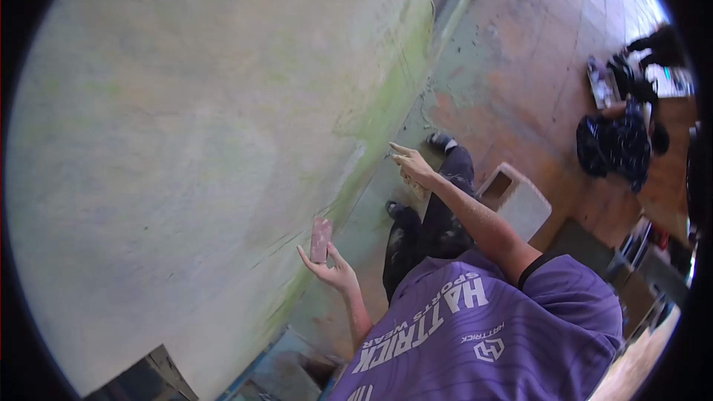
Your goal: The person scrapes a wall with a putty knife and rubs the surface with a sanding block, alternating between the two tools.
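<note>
A reddish-pink block rests upright between the thumb and fingers of my left hand, close to the wall. My right hand is farther up, near the lower edge of the wall, with a finger stretched out and nothing clearly held. Below its palm is a pale, dusty, crumpled-looking shape that I cannot make out. The wall is whitish with green patches, smoother and paler in places.
Dusty reddish floor runs beside the wall. A white plastic stool or box stands beside my legs. A crouching person is at the right. Dark panels and clutter lie lower right, with a dark box at bottom left.
</note>
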Tool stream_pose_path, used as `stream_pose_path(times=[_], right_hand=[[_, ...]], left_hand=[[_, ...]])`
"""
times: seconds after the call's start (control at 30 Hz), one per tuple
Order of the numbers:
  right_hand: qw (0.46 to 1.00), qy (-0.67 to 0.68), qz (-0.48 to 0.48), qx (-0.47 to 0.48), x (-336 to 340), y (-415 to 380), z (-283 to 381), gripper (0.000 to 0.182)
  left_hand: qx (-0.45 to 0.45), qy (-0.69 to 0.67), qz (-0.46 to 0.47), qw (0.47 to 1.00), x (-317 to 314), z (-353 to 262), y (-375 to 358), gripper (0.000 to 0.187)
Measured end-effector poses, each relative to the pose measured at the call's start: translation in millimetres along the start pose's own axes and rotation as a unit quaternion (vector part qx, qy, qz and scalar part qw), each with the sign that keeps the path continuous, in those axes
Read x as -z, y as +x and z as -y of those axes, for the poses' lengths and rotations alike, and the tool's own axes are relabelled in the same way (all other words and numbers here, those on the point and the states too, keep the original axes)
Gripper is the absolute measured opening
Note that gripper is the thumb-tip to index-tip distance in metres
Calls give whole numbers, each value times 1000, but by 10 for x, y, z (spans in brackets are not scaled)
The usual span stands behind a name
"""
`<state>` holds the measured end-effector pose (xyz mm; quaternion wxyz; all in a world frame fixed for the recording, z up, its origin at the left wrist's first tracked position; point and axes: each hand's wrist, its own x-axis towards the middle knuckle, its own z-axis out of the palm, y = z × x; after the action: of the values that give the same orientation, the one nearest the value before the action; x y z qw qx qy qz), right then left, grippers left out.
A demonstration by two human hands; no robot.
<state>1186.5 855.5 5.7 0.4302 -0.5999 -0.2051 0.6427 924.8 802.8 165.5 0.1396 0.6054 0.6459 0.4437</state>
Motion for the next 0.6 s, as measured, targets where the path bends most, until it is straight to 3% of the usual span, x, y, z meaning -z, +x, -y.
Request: stream_pose_path(times=[0.1,0.27,0.4,0.47,0.6], right_hand=[[995,77,-65,11,-551,7,-501,48],[985,62,-153,60,-1263,70,-720,44],[961,29,-218,167,-1451,475,-670,43],[926,116,-285,219,-1425,871,-604,42],[939,155,-242,190,-1125,864,-511,39]], left_hand=[[-43,112,126,985,499,671,95,32],[-286,170,205,920,748,935,267,28],[-161,166,249,940,935,1355,94,17],[-86,177,248,948,1020,1495,-64,18],[-126,223,287,923,1231,1794,-317,18]])
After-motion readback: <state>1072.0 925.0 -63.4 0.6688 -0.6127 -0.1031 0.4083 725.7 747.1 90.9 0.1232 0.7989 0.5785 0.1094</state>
